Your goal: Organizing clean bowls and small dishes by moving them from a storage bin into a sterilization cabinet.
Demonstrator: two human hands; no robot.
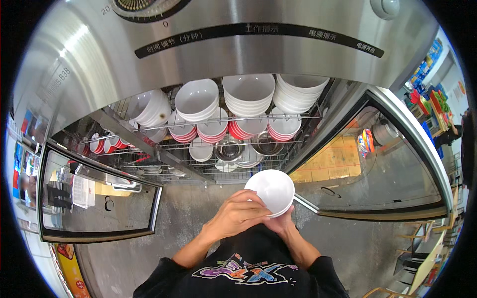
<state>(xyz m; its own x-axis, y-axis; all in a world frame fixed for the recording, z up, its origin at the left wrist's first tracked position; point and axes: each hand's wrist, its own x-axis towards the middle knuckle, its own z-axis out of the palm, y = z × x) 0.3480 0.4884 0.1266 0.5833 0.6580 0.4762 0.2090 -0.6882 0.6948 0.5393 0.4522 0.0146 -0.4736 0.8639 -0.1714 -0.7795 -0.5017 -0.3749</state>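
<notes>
In front of my body I hold a small stack of white bowls, nested and tilted so that the top one's inside faces me. My left hand grips the near left rim with its fingers. Beneath the bowls, on the right, my right hand supports them and is partly hidden. Beyond my hands stands a stainless steel cabinet with wire shelves. Large white bowls are stacked on its upper shelf. Below them sit red-and-white bowls, with metal bowls lower still.
Glass doors stand open at the left and right. The steel top panel, with a dial and writing, overhangs the shelves. Wooden chairs are at the far right. Behind the left door glass a person is seen.
</notes>
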